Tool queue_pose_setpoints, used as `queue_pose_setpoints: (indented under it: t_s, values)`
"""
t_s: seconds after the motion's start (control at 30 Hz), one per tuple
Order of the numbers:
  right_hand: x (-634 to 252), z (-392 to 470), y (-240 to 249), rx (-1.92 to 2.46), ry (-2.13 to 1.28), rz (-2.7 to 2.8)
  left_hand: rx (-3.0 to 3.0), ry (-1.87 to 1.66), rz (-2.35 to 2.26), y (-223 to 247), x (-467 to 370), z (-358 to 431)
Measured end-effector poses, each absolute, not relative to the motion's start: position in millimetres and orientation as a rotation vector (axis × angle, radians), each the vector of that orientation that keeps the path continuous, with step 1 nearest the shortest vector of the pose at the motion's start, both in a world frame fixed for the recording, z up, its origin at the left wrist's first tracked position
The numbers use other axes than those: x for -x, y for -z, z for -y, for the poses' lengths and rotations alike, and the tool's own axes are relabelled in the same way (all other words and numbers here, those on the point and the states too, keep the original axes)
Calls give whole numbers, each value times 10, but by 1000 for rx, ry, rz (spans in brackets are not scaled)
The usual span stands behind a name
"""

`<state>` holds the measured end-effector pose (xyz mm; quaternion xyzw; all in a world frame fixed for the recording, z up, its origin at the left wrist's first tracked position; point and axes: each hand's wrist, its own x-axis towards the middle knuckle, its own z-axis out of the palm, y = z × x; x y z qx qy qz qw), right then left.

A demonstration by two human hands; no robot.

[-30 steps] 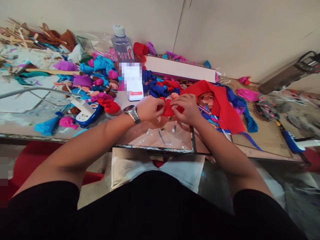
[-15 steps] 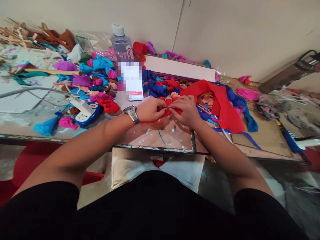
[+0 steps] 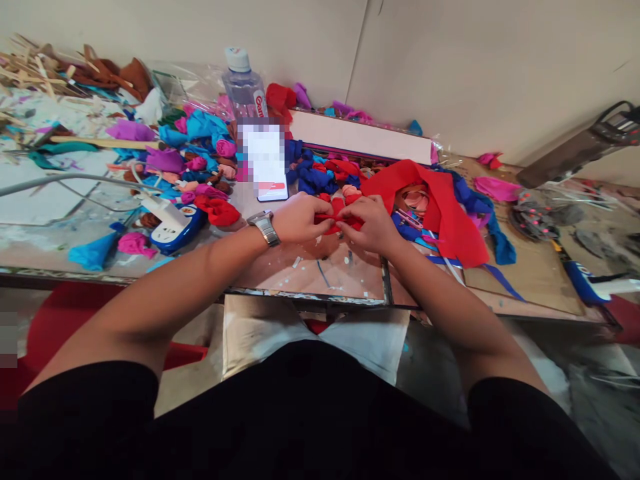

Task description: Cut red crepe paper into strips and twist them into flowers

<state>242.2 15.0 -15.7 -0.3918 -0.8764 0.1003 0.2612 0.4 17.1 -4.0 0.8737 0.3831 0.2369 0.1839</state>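
My left hand (image 3: pixel 301 219), with a metal watch (image 3: pixel 265 228) at its wrist, pinches one side of a narrow strip of red crepe-like material (image 3: pixel 340 216). The other side is pinched between the thumb and fingers of my right hand (image 3: pixel 371 223). Both sets of fingertips nearly meet over the table, and parts of the strip are hidden behind them. Just beyond lie small rolled red and peach pieces (image 3: pixel 351 191). A larger folded red sheet (image 3: pixel 453 213) drapes over the pile to the right of my right hand.
A lit phone (image 3: pixel 265 160) leans before a plastic bottle (image 3: pixel 244 87). To the left are a blue-and-white power strip (image 3: pixel 176 230) with a cable and several crumpled coloured pieces. A white board (image 3: pixel 360 137) lies behind; a dark tumbler (image 3: pixel 575 147) stands tilted at right.
My fingers have shifted slightly on the red strip. The right hand's fingers have curled lower, and more red shows between the hands; the bench things have stayed put.
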Motion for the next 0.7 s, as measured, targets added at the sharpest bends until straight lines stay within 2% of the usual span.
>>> queue_pose_setpoints:
  t_s: [0.7]
  values:
    - [-2458,-181,167,1044,-309,2356,-2427,-550,-1088,45,3,-196]
